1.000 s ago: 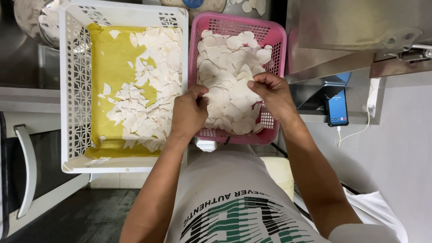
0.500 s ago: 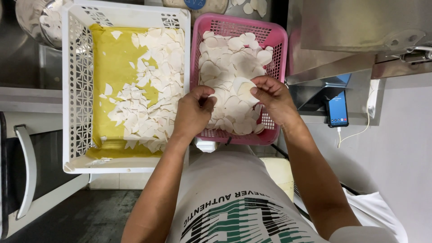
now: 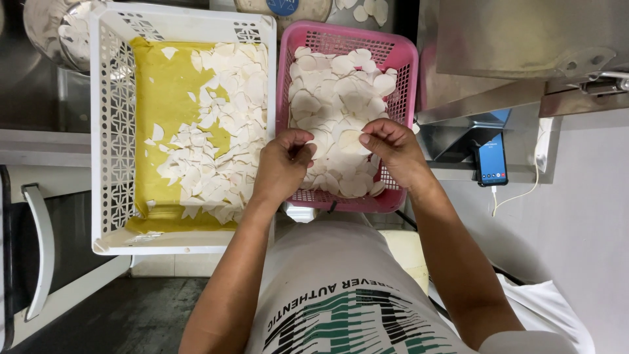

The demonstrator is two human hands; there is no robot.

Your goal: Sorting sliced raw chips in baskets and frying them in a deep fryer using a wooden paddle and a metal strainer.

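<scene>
Nearest the camera, a white printed shirt (image 3: 341,295) is seen, with both forearms extended forward from it. The left hand (image 3: 283,165) is held over the near left part of the pink perforated plastic basket (image 3: 403,111), fingers curled narrowly with the thumb pressed against the fingertips; whether a slice is pinched there cannot be told. The right hand (image 3: 395,149) is held over the near right part of the same basket, its fingers closed on a thin pale oval slice (image 3: 349,139) at the slice's right edge. The held slice is located just above the heap of thin white round slices (image 3: 337,92) that fills the basket, between the two hands.

Just beside the basket on the left, touching it along one wall, a large white lattice-walled plastic crate (image 3: 111,131) is placed. It is lined with a yellow sheet (image 3: 164,98), over whose right half a layer of white cut slice pieces (image 3: 219,144) is spread.

To the right, a smartphone with a lit blue screen (image 3: 491,160) is propped against grey metal, a white cable (image 3: 517,193) being attached. Farther off, a metal bowl of slices (image 3: 62,33) is partly seen at the upper left.
</scene>
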